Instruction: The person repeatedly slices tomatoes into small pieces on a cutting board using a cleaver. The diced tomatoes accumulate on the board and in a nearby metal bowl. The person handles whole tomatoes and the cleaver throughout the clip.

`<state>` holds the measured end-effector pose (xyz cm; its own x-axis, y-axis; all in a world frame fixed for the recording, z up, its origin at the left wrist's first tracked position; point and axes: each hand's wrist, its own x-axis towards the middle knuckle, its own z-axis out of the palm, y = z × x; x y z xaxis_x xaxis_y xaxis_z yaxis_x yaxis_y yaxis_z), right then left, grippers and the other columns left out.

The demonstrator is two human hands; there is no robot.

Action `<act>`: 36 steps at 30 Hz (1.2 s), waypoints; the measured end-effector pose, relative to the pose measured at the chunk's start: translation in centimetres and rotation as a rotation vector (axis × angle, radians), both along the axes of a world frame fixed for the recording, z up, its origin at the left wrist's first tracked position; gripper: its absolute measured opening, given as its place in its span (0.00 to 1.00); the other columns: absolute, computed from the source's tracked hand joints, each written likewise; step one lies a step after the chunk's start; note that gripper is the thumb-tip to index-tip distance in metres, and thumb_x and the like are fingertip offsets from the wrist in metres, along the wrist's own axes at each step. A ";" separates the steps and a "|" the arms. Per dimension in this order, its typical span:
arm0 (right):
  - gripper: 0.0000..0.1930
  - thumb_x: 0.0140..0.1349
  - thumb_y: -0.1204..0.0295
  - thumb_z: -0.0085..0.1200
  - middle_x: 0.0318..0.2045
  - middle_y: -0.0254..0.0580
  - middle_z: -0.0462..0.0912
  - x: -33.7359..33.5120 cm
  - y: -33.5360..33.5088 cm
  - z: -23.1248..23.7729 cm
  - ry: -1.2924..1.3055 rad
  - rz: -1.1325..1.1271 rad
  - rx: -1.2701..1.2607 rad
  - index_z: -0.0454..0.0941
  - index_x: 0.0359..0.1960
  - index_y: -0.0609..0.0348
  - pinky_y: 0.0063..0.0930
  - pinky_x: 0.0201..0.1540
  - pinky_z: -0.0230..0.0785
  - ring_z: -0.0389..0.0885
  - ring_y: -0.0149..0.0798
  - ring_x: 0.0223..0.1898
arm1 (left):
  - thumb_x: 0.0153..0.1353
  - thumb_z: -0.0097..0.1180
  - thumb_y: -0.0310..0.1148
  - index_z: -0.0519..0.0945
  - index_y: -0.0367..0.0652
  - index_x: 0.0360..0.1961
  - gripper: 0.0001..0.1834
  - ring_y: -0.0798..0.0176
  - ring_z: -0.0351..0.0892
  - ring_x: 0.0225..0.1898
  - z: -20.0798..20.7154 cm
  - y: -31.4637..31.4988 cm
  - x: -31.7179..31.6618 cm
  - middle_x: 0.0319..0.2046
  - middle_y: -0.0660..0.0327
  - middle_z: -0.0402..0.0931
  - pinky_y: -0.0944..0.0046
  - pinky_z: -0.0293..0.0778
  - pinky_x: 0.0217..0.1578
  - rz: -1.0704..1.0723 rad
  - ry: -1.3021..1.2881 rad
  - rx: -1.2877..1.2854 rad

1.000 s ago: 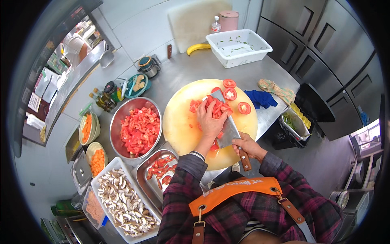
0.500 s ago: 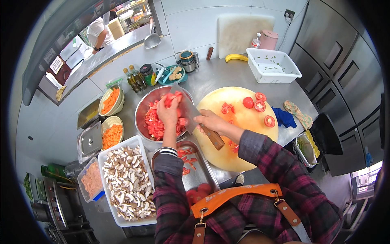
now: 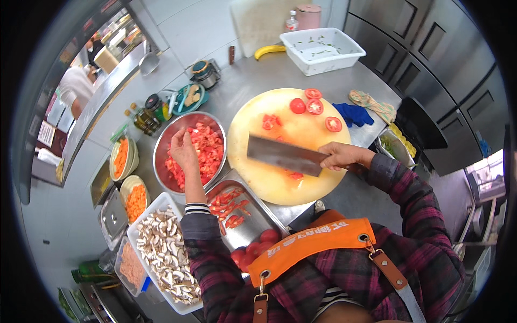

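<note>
Presently we grip the cleaver (image 3: 285, 155) in our right hand (image 3: 335, 156), its long axis running leftward over the round board (image 3: 249, 117). Cut tomatoes (image 3: 314, 107) lie on the board's far side, beyond that hand and nearer it than our left hand (image 3: 184, 152), which hangs above the tomato bowl (image 3: 161, 149), loosely curled and seemingly empty.

The cleaver blade (image 3: 285, 154) is blurred, its handle (image 3: 356, 169) mostly covered by the right hand (image 3: 339, 156). The left hand (image 3: 184, 151) hides some chopped tomato (image 3: 209, 144). At the tabletop's (image 3: 237, 81) near edge, the apron (image 3: 312, 242) overlaps the tray (image 3: 241, 232).
</note>
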<state>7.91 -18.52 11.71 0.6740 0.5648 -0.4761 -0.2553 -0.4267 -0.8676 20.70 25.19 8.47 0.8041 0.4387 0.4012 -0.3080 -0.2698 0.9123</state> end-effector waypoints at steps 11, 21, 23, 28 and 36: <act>0.07 0.62 0.71 0.52 0.18 0.31 0.69 3.2 -4.6 -3.3 -0.043 0.146 -0.025 0.71 0.32 0.61 0.23 0.19 0.59 0.68 0.26 0.17 | 0.58 0.61 0.26 0.79 0.38 0.47 0.15 0.61 0.78 0.45 0.1 -17.0 3.3 0.45 0.55 0.77 0.65 0.76 0.44 -0.544 0.323 0.297; 0.13 0.60 0.70 0.50 0.27 0.45 0.78 4.7 -12.1 -4.2 -0.291 0.410 -0.026 0.73 0.44 0.65 0.33 0.29 0.72 0.78 0.38 0.26 | 0.54 0.61 0.56 0.60 0.62 0.69 0.42 0.44 0.43 0.73 0.4 -35.9 7.7 0.73 0.56 0.43 0.31 0.54 0.63 -0.749 0.633 1.176; 0.13 0.60 0.70 0.50 0.28 0.46 0.79 4.9 -12.3 -5.1 -0.401 0.453 0.007 0.73 0.44 0.65 0.34 0.31 0.72 0.78 0.38 0.27 | 0.53 0.60 0.58 0.59 0.66 0.70 0.43 0.45 0.40 0.73 0.5 -38.4 7.5 0.74 0.60 0.39 0.26 0.52 0.61 -0.772 0.717 1.331; 0.14 0.60 0.70 0.49 0.28 0.45 0.78 5.6 -12.8 -5.3 -0.340 0.457 0.042 0.73 0.44 0.66 0.33 0.31 0.71 0.78 0.37 0.29 | 0.48 0.64 0.49 0.67 0.64 0.63 0.38 0.48 0.57 0.67 0.0 -38.0 5.6 0.68 0.61 0.53 0.33 0.60 0.58 -0.720 0.728 1.391; 0.15 0.61 0.71 0.48 0.28 0.42 0.78 6.1 -11.9 -2.1 -0.133 0.462 -0.106 0.73 0.47 0.67 0.30 0.29 0.71 0.77 0.35 0.26 | 0.45 0.66 0.34 0.79 0.52 0.48 0.25 0.50 0.73 0.53 -2.0 -32.5 1.4 0.53 0.59 0.72 0.42 0.65 0.54 -0.604 0.502 1.309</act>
